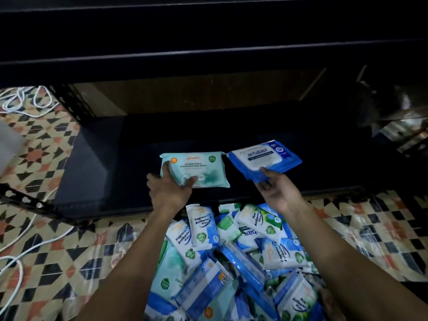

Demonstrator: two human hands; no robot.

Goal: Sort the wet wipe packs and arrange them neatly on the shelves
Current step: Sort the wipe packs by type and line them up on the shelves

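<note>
1. Unsorted wipe packs (231, 256) lie heaped on the patterned floor (46, 262).
2. Left hand (168, 189) presses the teal pack (199, 169) onto the bottom shelf (111, 163), fingers spread.
3. Right hand (276, 193) pinches the blue pack (264, 158): soft, light, likely slippery; hold by the edges.

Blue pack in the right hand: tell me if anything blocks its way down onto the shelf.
Nothing visible does. The blue pack in the right hand hangs over bare dark shelf; the teal pack lies beside it, to its left.
</note>
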